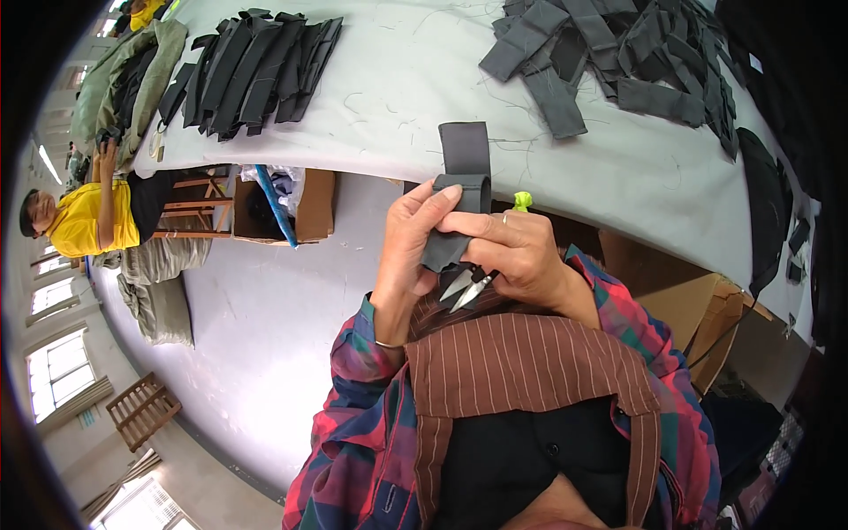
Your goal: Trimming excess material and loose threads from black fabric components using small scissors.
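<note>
Head view, centre of the frame: a dark grey fabric strip (pixel 465 150) stands folded over between the two hands at the near edge of the pale table (pixel 397 93), the left hand (pixel 408 231) pinching it under the thumb. Right hand (pixel 523 256) fingers are curled against the strip's side and closed on small snips (pixel 468 288) — their blades jut out below, pointing to the lower left. Similar dark pieces lie on the table, a row (pixel 256 75) at upper left and a loose heap (pixel 649 53) at upper right — both well apart from the hands.
</note>
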`<state>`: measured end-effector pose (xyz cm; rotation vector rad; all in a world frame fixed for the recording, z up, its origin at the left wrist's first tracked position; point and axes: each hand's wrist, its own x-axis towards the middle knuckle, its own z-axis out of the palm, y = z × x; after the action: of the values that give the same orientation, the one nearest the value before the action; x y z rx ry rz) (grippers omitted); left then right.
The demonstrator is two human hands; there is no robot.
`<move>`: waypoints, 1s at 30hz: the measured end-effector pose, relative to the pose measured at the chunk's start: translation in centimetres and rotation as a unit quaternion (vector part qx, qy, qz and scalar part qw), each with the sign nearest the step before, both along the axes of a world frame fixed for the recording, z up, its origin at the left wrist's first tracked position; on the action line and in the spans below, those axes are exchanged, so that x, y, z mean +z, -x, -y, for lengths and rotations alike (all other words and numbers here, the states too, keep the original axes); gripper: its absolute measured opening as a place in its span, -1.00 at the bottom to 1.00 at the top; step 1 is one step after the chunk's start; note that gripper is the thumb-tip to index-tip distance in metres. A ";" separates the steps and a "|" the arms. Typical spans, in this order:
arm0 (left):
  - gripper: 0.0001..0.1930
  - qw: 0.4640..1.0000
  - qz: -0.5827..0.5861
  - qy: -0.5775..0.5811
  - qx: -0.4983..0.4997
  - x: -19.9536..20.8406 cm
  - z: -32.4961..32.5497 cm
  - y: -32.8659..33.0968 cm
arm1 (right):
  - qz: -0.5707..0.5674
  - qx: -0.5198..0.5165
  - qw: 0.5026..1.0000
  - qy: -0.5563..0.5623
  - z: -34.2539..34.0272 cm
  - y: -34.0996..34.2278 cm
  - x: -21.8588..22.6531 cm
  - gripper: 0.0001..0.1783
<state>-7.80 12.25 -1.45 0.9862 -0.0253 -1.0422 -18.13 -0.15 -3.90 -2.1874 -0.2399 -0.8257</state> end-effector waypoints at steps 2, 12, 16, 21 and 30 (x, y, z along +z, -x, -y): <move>-0.77 1.000 0.030 0.006 0.003 0.3 0.2 0.1 | -0.031 0.012 0.999 -0.035 0.0 0.2 0.2 -0.83; -0.79 0.988 0.151 -0.016 0.014 0.2 -0.1 -0.6 | -0.191 -0.006 0.883 -0.429 2.8 0.7 2.6 -0.91; -0.85 0.947 0.322 -0.011 -0.008 -0.2 0.5 -0.2 | -0.209 -0.027 0.845 -0.491 3.2 -0.6 2.4 -0.85; -0.84 0.819 0.571 -0.062 0.007 2.7 1.2 -0.1 | -0.152 -0.013 0.859 -0.488 2.8 -1.2 4.1 -0.85; -0.66 0.969 0.242 -0.020 0.056 -0.2 1.1 0.0 | -0.097 -0.046 0.964 -0.242 3.2 -1.0 2.6 -0.78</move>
<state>-7.82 11.17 -1.70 1.2462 -0.3471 -0.6823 -17.16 -3.36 -1.33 -1.8053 0.1505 -0.6330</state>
